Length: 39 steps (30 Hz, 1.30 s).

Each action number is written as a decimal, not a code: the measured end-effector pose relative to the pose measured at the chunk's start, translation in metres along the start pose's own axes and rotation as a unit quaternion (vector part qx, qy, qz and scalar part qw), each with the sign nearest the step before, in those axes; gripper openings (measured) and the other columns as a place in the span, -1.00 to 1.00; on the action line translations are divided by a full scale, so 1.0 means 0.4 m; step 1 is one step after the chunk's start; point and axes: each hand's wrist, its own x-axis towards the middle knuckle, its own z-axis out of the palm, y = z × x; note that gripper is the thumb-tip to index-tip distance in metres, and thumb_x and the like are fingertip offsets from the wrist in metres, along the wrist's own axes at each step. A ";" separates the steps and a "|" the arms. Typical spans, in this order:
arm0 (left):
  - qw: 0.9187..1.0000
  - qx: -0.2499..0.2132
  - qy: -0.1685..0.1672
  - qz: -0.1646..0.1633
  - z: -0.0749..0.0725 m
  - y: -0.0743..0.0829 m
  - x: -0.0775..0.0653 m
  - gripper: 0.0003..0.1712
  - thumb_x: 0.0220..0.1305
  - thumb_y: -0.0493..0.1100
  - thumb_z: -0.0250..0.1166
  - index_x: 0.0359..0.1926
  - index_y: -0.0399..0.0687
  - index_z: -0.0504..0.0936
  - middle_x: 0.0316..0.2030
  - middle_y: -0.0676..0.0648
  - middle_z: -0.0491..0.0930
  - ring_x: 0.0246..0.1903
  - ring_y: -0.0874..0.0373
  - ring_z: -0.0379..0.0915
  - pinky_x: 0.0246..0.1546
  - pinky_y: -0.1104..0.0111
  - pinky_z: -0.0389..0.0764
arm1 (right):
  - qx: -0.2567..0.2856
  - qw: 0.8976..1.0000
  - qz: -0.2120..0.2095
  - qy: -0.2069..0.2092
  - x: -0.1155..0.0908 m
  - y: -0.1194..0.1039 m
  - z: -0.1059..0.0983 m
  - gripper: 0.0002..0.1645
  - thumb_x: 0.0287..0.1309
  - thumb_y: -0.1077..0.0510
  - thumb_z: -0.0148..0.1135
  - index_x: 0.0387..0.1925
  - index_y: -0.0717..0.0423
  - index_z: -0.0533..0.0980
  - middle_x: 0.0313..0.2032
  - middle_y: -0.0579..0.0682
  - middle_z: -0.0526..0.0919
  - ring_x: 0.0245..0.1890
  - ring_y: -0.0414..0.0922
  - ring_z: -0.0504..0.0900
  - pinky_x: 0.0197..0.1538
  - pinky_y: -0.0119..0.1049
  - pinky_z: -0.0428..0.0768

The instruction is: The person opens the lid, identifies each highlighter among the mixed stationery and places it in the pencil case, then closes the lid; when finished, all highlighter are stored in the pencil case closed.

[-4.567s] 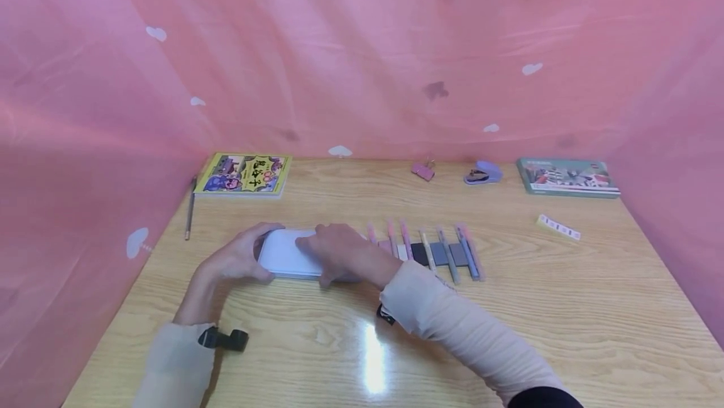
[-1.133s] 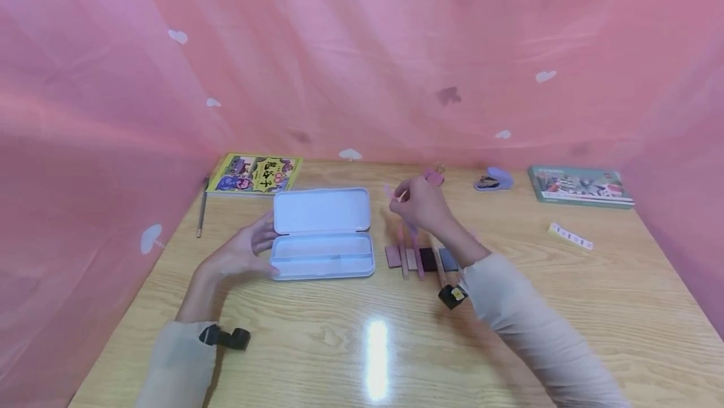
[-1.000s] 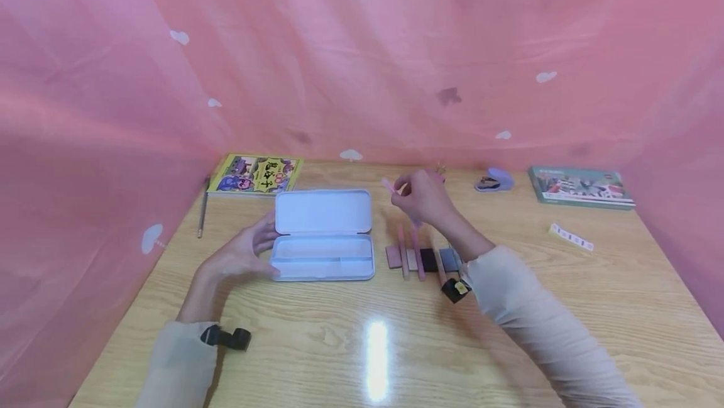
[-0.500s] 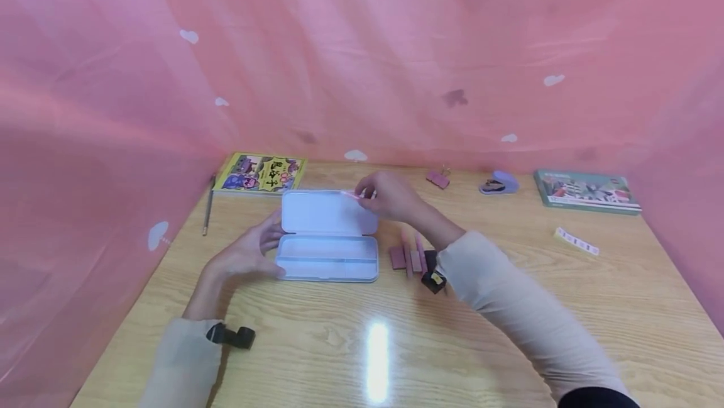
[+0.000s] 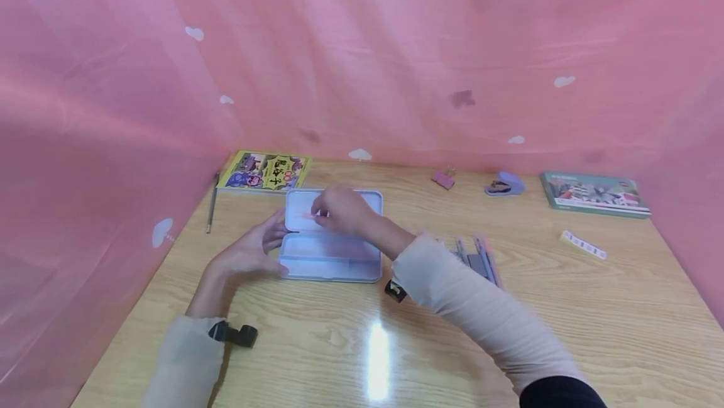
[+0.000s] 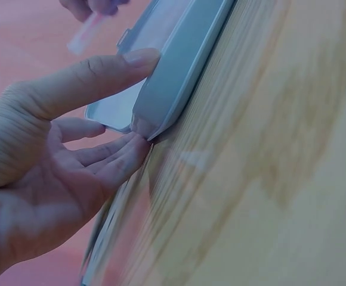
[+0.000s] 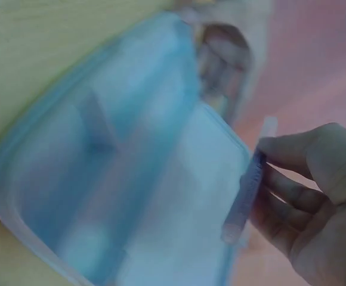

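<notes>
A pale blue-white pencil case [image 5: 313, 268] lies with its lid [image 5: 296, 200] raised and its divided compartments bare. My left hand [image 5: 257, 249] grips the left end, thumb along the front wall and fingers round the corner, as the left wrist view shows. Over the lid, my right hand [image 5: 346, 212] pinches a pink marker [image 7: 244, 199] with a translucent cap between thumb and fingers. The marker points leftward in the head view. Several more pens [image 5: 488, 260] lie across small flat blocks [image 5: 477, 264] to the right, partly hidden by the right sleeve.
At the back left are a yellow book [image 5: 264, 172] and a pencil [image 5: 212, 207]. A pink binder clip [image 5: 444, 179], a purple stapler [image 5: 505, 184] and a green box [image 5: 595, 194] stand along the back. A small patterned strip [image 5: 584, 245] lies at right.
The pencil case, closed at first, now lies opened. My right hand has picked up the pink marker from the row and carried it left over the lid. My left hand stays on the case's end.
</notes>
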 end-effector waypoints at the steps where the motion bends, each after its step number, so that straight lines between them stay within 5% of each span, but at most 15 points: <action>1: 1.000 -0.003 0.000 -0.002 0.000 0.001 -0.001 0.52 -0.37 -0.29 0.60 0.48 0.28 -0.26 0.34 -0.17 0.19 0.34 -0.10 0.13 0.34 0.20 0.26 | -0.005 1.000 -0.001 -0.002 0.003 -0.004 0.018 -0.85 0.14 0.19 0.24 -0.27 0.08 0.69 -0.34 -0.10 0.72 -0.34 -0.21 0.62 -0.21 -0.39 0.61; 9: 1.000 -0.013 -0.006 -0.015 0.001 0.001 0.002 0.51 -0.32 -0.32 0.57 0.48 0.25 -0.29 0.36 -0.24 0.12 0.35 -0.14 0.10 0.31 0.22 0.30 | -0.112 0.992 0.004 -0.050 0.023 -0.027 0.142 -0.84 0.22 0.16 0.13 -0.33 0.02 0.65 -0.40 -0.12 0.60 -0.38 -0.19 0.51 -0.28 -0.36 0.61; 18: 1.000 -0.009 -0.005 -0.010 0.000 0.007 0.005 0.50 -0.32 -0.34 0.56 0.48 0.27 -0.29 0.33 -0.23 0.17 0.33 -0.13 0.12 0.32 0.22 0.29 | -0.234 0.968 -0.021 -0.087 0.030 -0.037 0.191 -0.81 0.23 0.10 0.14 -0.18 -0.08 0.63 -0.19 -0.07 0.59 -0.24 -0.14 0.52 -0.24 -0.32 0.67; 31: 1.000 -0.010 -0.004 -0.011 0.000 0.002 0.003 0.51 -0.33 -0.35 0.56 0.48 0.30 -0.29 0.36 -0.22 0.14 0.34 -0.15 0.11 0.33 0.16 0.27 | -0.194 0.978 0.010 -0.079 0.026 -0.039 0.186 -0.76 0.20 0.10 0.18 -0.10 -0.01 0.61 -0.22 -0.07 0.56 -0.24 -0.16 0.50 -0.23 -0.30 0.68; 39: 1.000 -0.012 -0.003 -0.003 0.002 0.001 0.002 0.52 -0.37 -0.35 0.57 0.48 0.30 -0.26 0.35 -0.16 0.18 0.33 -0.10 0.12 0.33 0.18 0.28 | -0.109 0.993 0.023 -0.032 -0.045 -0.004 0.043 -0.59 0.05 0.08 0.32 -0.01 0.03 0.58 -0.15 -0.03 0.58 -0.17 -0.12 0.56 -0.16 -0.25 0.67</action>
